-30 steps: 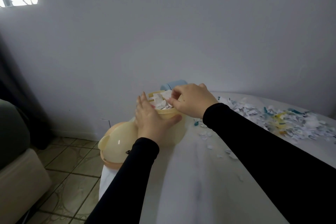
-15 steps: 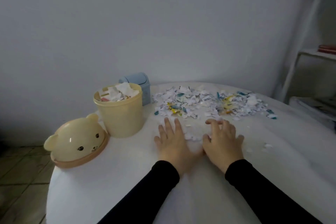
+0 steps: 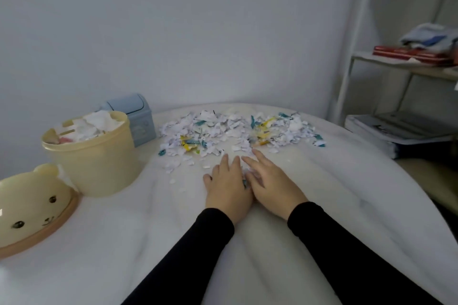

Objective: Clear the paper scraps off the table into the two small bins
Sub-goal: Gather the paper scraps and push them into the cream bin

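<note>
My left hand [image 3: 226, 187] and right hand [image 3: 271, 187] lie side by side, palms down on the white counter [image 3: 119, 242], fingers fairly straight, a few paper scraps [image 3: 235, 131] caught between them. Neither grip is clenched; both are released, pressing flat. The main heap of scraps lies just beyond my fingertips, right of the yellow bin [image 3: 93, 153]. That bin stands open, heaped with paper. The small blue bin [image 3: 135, 117] stands just behind it, touching or nearly so. The bear-face lid [image 3: 32, 208] rests in front of the yellow bin, to its left.
</note>
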